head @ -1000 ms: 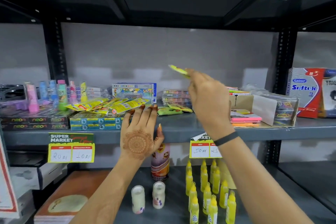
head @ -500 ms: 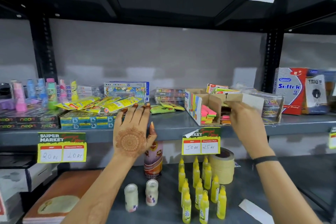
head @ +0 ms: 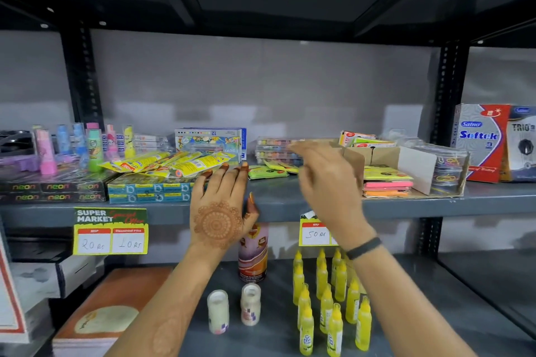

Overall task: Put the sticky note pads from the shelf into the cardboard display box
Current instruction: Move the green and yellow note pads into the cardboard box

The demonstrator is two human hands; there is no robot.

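Observation:
The cardboard display box (head: 385, 154) stands on the middle shelf at the right, holding stacked yellow, pink and orange sticky note pads (head: 387, 184). More pads (head: 366, 139) stand upright at its back. A loose green pad (head: 266, 173) and a yellow one (head: 279, 166) lie on the shelf left of the box. My right hand (head: 324, 182) hovers empty with spread fingers between the loose pads and the box. My left hand (head: 221, 206) rests flat on the shelf's front edge, fingers apart, holding nothing.
Yellow packets (head: 174, 165) and blue boxes (head: 150, 191) lie left of my left hand. Neon boxes (head: 55, 191) and pastel bottles (head: 95, 148) stand further left. A clear clip box (head: 448, 171) and Softek box (head: 480, 142) sit right. Glue bottles (head: 327, 307) fill the lower shelf (head: 420, 298).
My right hand carried a yellow-green pad to the box, released it there, and has swung back left, empty. My left hand stayed on the shelf edge.

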